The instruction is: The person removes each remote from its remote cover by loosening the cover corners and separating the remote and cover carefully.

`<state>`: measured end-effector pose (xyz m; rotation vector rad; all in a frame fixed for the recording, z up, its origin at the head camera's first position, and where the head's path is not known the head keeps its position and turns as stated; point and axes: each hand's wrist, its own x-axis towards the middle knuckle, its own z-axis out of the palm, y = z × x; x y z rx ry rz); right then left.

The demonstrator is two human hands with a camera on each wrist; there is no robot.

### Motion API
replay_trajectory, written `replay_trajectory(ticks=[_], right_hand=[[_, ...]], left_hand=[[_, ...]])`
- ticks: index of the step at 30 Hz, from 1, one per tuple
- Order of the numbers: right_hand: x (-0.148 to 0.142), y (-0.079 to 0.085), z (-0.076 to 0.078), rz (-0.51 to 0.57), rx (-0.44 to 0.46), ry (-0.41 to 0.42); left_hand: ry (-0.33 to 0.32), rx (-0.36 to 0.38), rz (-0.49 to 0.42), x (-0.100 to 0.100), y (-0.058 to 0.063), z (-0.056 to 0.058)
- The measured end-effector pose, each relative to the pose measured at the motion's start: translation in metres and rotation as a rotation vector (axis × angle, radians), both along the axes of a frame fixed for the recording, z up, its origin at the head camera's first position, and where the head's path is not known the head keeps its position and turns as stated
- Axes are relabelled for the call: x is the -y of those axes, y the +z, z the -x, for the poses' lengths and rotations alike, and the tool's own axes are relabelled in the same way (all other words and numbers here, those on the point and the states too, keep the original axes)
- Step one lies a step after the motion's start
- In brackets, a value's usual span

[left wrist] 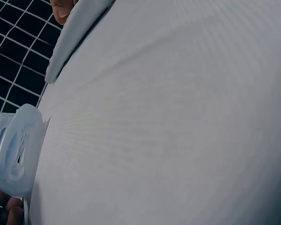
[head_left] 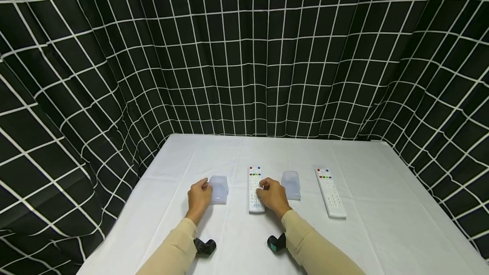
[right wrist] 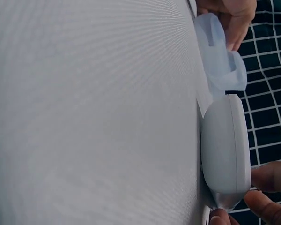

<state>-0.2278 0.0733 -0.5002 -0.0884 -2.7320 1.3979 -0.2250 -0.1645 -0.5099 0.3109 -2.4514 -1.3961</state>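
In the head view my left hand [head_left: 199,196] is at the left edge of a translucent, soft-looking remote cover [head_left: 219,190], its thumb and fingers pinching that edge. The left wrist view shows this cover [left wrist: 21,150] bulging, with an opening facing the camera. My right hand [head_left: 274,195] holds a white remote control [head_left: 255,200] by its right side, with curled fingers and thumb over the buttons. Seen end-on in the right wrist view, the remote [right wrist: 225,145] has fingers [right wrist: 267,206] above and beside it, partly cut off by the frame.
A second translucent cover [head_left: 291,185] lies just right of my right hand. Another white remote control [head_left: 330,193] lies farther right, slightly slanted. Everything is on a white-clothed table [head_left: 237,152], with a black grid-patterned curtain [head_left: 252,54] around its back and sides.
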Motion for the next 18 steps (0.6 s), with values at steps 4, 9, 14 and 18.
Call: replay_trajectory(ticks=[4, 9, 14, 18], right_hand=[[-0.001, 0.002, -0.002, 0.005, 0.014, 0.009], [-0.005, 0.010, -0.005, 0.013, -0.007, 0.042], [-0.012, 0.030, -0.003, 0.041, -0.046, 0.083], [-0.020, 0.049, -0.002, 0.039, -0.085, 0.080]], left_hand=[[0.004, 0.012, 0.008, -0.001, -0.001, -0.001], [-0.015, 0.023, 0.002, 0.000, 0.003, 0.000], [-0.039, 0.054, -0.028, 0.005, 0.019, 0.005], [-0.073, 0.045, -0.041, 0.011, 0.038, 0.006]])
